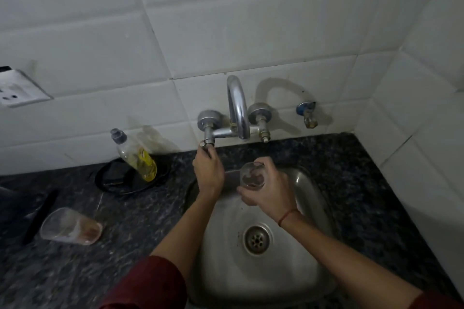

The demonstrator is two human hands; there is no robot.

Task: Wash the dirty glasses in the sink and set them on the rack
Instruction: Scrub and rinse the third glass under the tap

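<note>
Glass (252, 175) rests in right hand (267, 189); left hand (208, 170) apparently grips tap handle (206, 143).

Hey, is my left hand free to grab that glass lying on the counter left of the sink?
Probably yes, but not right away: the left hand grips the tap handle. Once it lets go, the glass lies on open counter on that side, nothing between.

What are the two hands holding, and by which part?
The right hand grips a glass around its side, over the sink. The left hand grips the tap handle.
</note>
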